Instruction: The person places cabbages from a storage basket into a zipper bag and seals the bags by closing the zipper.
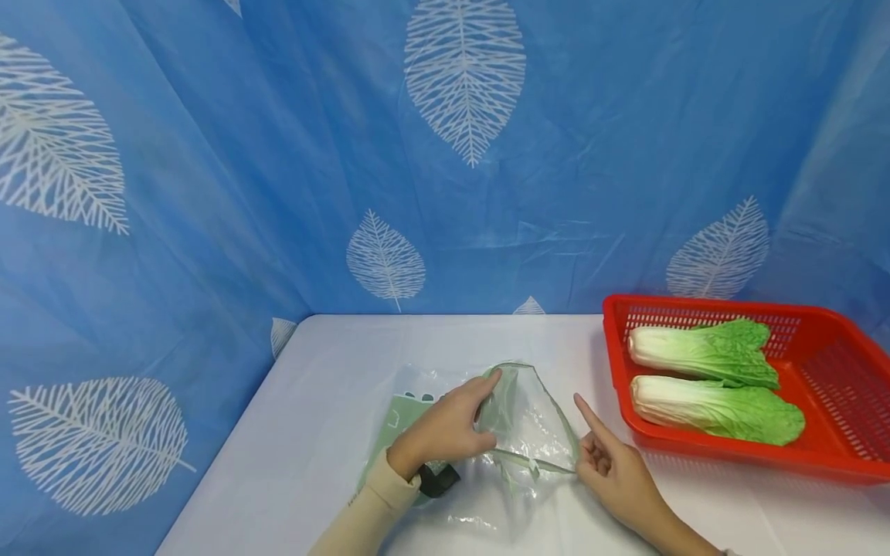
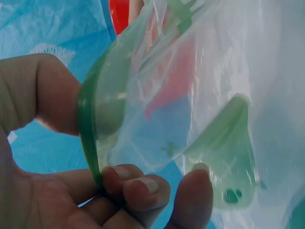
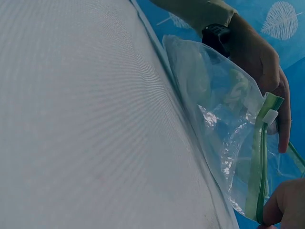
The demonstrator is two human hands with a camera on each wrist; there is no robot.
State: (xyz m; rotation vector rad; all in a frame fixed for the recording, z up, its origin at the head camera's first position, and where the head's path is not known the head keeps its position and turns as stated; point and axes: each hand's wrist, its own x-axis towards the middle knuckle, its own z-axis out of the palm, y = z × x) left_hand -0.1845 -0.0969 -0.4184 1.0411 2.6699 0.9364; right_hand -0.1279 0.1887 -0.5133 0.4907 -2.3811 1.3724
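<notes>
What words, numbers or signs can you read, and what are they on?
"+", or a shape like it: a small green sign on the bag.
White marks on the bag's green part: too small and blurred to read.
Basket and cabbages: no writing shows.
No whole word or number is readable.

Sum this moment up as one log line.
left hand: holds clear bag | right hand: pinches clear bag | clear bag: mouth open | red basket: two cabbages inside

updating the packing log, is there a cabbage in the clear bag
No, the far cabbage and the near cabbage both lie in the red basket, and none shows inside the clear bag.
</notes>
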